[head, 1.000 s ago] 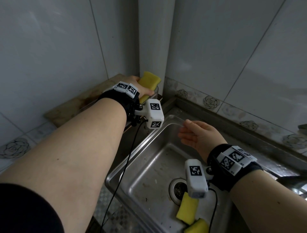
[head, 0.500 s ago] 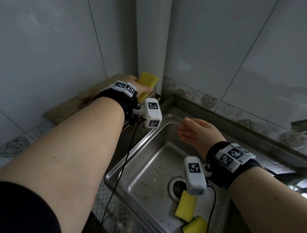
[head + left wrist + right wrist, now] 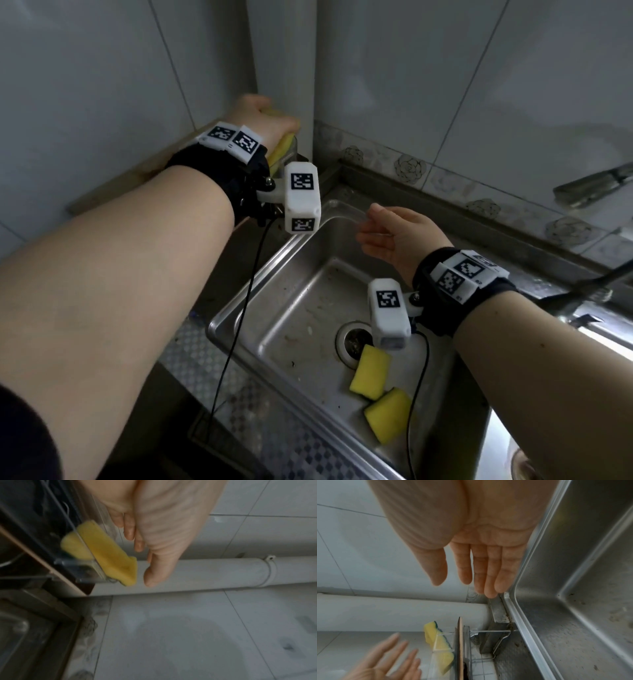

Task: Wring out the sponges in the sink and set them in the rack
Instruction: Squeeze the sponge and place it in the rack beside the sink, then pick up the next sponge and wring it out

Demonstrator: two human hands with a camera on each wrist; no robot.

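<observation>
L hand (image 3: 263, 120) up at the back corner by the white pipe (image 3: 281, 68), over the clear rack (image 3: 89, 562). Sponge (image 3: 109, 555) sits upright in the rack, yellow w/ a dark green scrub side showing in the R wrist view; upper part sticks out above the rack wall. From the L wrist cam my fingers (image 3: 130, 534) are straight, thumb just beside the sponge's top corner w/ a small gap, so L hand is open, gripping nothing. R wrist view agrees: L palm spread, fingers apart, near the sponge but off it (blurred there). Head view hides the fingers behind the back of the hand, only a sliver of yellow shows below it. R hand (image 3: 397, 236) hangs over the far-left corner of the steel sink (image 3: 274, 308), palm down, fingers straight and together, relaxed, empty; fingertips (image 3: 491, 592) near the sink rim, can't tell if touching. Two more yellow sponges in the basin: one (image 3: 371, 371) lying just beside the drain (image 3: 352, 339), the second (image 3: 388, 419) nearer me, touching the first at a corner. Wooden board (image 3: 137, 178) leans on the tiled wall behind the L wrist. Faucet handle (image 3: 596, 185) at far R. Rack stands on the bench left of the sink, next to a wire bracket (image 3: 498, 642).
</observation>
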